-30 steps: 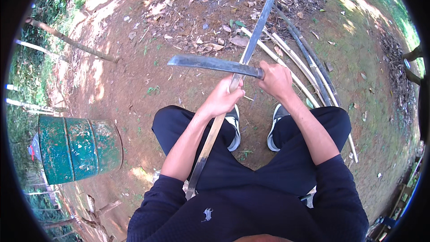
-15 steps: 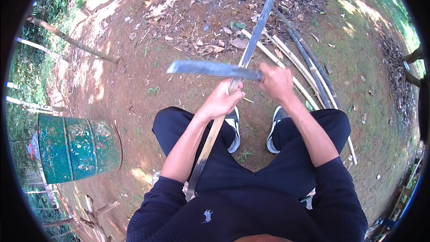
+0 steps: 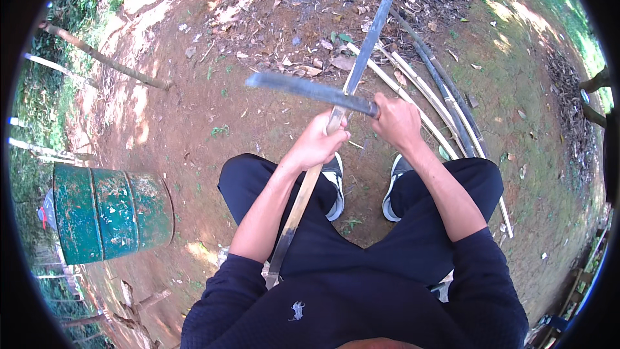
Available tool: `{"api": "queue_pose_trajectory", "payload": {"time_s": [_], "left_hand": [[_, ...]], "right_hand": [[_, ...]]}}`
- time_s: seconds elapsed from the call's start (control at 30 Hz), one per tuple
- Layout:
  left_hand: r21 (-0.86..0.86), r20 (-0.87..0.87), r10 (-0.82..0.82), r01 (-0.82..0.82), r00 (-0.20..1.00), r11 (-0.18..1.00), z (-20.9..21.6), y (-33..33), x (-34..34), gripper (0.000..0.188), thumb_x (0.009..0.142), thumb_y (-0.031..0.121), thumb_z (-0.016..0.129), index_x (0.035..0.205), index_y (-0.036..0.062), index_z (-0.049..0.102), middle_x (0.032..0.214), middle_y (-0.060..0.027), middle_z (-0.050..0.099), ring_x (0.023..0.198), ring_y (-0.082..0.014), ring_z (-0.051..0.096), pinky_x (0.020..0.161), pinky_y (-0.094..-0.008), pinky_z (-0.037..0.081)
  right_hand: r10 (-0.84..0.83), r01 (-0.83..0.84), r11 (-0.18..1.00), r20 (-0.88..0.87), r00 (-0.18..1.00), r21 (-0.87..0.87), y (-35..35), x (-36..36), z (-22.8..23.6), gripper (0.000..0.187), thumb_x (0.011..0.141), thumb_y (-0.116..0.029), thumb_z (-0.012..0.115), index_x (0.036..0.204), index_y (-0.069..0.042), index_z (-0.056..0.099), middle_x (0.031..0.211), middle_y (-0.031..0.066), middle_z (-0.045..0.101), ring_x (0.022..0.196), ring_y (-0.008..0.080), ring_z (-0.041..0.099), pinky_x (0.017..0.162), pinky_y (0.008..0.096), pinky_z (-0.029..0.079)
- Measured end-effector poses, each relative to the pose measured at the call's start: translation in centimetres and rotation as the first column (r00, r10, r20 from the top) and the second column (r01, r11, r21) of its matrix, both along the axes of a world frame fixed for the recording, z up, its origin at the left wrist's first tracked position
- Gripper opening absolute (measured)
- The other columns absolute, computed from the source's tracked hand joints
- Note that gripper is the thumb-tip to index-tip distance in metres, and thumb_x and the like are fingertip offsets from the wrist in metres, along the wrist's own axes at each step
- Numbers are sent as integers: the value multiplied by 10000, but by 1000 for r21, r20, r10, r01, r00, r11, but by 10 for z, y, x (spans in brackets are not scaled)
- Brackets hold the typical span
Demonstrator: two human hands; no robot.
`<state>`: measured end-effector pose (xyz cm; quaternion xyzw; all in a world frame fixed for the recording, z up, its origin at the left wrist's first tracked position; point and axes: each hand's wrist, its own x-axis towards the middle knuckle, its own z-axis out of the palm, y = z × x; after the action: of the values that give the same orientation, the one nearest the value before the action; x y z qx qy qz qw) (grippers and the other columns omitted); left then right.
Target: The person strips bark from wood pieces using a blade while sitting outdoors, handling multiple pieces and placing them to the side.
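My left hand is closed around a long flat strip, which looks like split bamboo. Its middle is pale and bare, while both ends are dark grey. The lower end rests by my left thigh; the upper end points away over the ground. In my right hand is the handle of a machete, its long blade pointing left, slightly blurred. That blade lies across the strip just above my left fingers, at the border of the pale and dark parts. Whether the edge bites into the strip cannot be seen.
Several long bamboo strips, pale and dark, lie on the ground at the right beyond my knee. A rusty green drum stands at the left. Dry leaves litter the brown earth ahead. A slanting wooden pole is at the far left.
The machete blade has tilted, its handle end lower and nearer to me. My right hand has shifted slightly with it. My left hand keeps its hold on the strip.
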<state>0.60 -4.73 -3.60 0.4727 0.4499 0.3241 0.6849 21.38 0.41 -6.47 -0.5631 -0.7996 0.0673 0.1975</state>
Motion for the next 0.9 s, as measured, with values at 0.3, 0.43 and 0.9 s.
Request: {"api": "queue_pose_trajectory", "payload": {"time_s": [0.3,0.43,0.9], "left_hand": [[-28,26,15,-14,1000,999,3,0,0,183,921,-17,556,998,102,441,628,67,395,420,-10,313,352,-220,205],[-32,19,16,-15,1000,999,9,-4,1,186,924,-15,560,994,104,435,625,71,381,419,-10,308,349,-218,205],[-97,42,12,-7,999,995,9,-3,0,212,947,57,588,1105,103,454,635,92,364,442,-8,275,396,-217,183]], "right_hand": [[58,-61,992,32,998,106,6,4,-11,75,813,-140,628,808,-70,601,542,102,617,440,253,627,425,449,508],[-171,179,982,-105,980,68,33,24,-3,71,798,-135,656,843,-80,659,574,129,633,540,312,670,512,459,533],[101,-95,992,-71,992,79,-11,-4,6,175,707,-151,688,776,-79,544,633,135,640,574,362,647,521,469,502]]}}
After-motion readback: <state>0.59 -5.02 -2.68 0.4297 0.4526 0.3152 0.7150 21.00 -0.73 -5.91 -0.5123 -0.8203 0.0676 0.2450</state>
